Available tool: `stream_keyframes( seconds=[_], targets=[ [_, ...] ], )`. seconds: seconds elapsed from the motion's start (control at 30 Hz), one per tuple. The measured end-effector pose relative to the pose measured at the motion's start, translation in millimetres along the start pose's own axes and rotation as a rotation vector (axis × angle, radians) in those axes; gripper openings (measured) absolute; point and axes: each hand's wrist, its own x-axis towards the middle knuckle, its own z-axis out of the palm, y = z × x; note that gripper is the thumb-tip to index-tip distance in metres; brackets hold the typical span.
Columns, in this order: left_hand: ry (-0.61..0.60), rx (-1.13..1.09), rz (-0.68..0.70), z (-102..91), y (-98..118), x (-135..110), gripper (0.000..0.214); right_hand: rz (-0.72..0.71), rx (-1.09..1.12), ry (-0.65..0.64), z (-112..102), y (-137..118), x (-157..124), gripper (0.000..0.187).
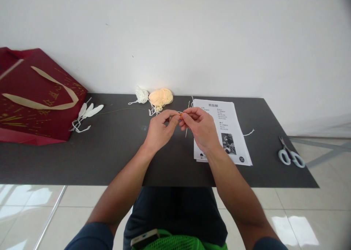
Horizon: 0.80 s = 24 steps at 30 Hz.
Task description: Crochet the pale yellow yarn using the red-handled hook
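My left hand and my right hand meet above the dark mat, fingers pinched together. Between the fingertips sits a small orange piece, with a thin pale yarn strand hanging down from it. A yarn line runs back from my hands to the cream yarn ball by the wall. A smaller white yarn bundle lies just left of that ball. What exactly the orange piece is, I cannot make out.
A printed instruction sheet lies under my right wrist. White-handled scissors rest at the mat's right edge. A red gift bag lies at left, white petal-shaped pieces beside it. A short yarn scrap lies right of the sheet. A phone sits in my lap.
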Motion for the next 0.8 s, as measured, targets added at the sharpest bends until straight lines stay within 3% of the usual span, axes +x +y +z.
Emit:
stream_keyframes(
  seconds=[0.13,0.27,0.53,0.8],
  targets=[
    [0.110,-0.099,-0.021,5.4,1.6,-4.1,0.014,-0.025,0.014,0.047,5.4,-0.3,-3.2,0.017],
    [0.131,-0.154,-0.003,5.2,-0.5,-3.4,0.012,-0.001,0.000,0.067,7.1,0.0,-5.0,0.017],
    [0.125,0.059,0.230,-0.1,0.4,0.2,0.011,0.014,0.019,0.061,3.1,-3.0,-4.8,0.014],
    [0.171,0.047,0.319,2.2,0.5,-1.1,0.012,0.031,0.019,0.063,2.7,-4.9,-6.0,0.018]
  ],
)
